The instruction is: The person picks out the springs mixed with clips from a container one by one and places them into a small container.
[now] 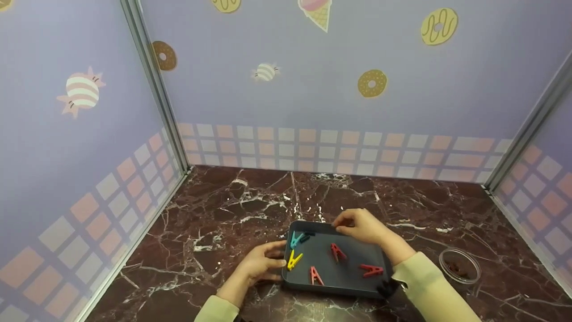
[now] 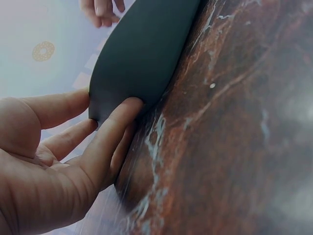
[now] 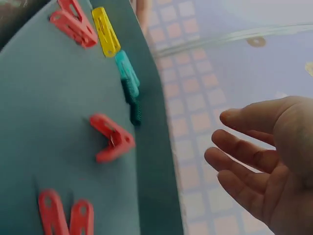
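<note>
A dark grey tray (image 1: 353, 243) lies on the marbled table. My left hand (image 1: 263, 263) is at its left wall; in the left wrist view, the fingers (image 2: 115, 125) touch the rim and the outer side. My right hand (image 1: 362, 226) hovers by the far rim, fingers loosely bent, with nothing held in the right wrist view. Inside the tray are three red clothespins (image 1: 338, 252), a yellow clothespin (image 1: 293, 260), a teal clothespin (image 1: 296, 240) and a small black piece (image 1: 305, 238) beside the teal one. Something dark at the near right corner is unclear.
A clear round container (image 1: 460, 266) with dark reddish bits inside stands to the right of the tray, near the right sleeve (image 1: 426, 279). Patterned panels (image 1: 286, 107) enclose the table (image 1: 214, 214) at the back and both sides.
</note>
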A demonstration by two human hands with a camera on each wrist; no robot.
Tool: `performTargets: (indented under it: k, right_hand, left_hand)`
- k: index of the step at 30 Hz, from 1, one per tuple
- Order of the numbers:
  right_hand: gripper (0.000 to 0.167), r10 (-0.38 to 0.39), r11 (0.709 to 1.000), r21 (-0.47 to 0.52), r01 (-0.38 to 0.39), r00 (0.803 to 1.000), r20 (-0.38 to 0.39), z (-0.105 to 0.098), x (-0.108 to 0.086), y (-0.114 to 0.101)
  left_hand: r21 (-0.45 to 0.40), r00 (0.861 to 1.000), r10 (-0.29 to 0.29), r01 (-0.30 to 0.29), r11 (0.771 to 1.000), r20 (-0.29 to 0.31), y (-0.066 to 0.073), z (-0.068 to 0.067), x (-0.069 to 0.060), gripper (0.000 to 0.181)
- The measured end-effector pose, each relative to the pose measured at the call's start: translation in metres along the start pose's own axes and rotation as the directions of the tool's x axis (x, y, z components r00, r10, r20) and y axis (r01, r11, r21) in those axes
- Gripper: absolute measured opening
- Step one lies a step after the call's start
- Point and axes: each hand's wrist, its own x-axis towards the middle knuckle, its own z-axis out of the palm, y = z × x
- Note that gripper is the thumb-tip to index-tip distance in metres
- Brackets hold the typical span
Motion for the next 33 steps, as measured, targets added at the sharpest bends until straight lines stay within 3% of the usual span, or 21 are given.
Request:
performTargets:
  k: [8,14,18,33]
  right_hand:
    - [0.018,0.039,0.985,0.158,-0.062,0.988,0.146,0.022,0.031,-0.007]
    - [0.026,0.13,0.916,0.351,-0.197,0.97,0.205,0.038,0.045,-0.002]
    - [0.025,0.15,0.894,0.391,-0.218,0.969,0.198,0.049,0.05,0.0]
    - [0.016,0.087,0.958,0.253,-0.136,0.976,0.198,0.071,0.056,0.002]
  left_hand:
    - [0.006,1.0,0.016,-0.016,1.0,0.01,0.0,-0.001,-0.001,0.067]
    - [0.004,1.0,0.015,-0.015,1.0,0.016,0.0,-0.001,-0.001,0.068]
    - [0.006,1.0,0.005,-0.006,1.0,0.014,0.001,-0.001,-0.001,0.067]
    - [0.015,1.0,-0.001,0.001,1.0,0.005,0.001,-0.002,-0.001,0.066]
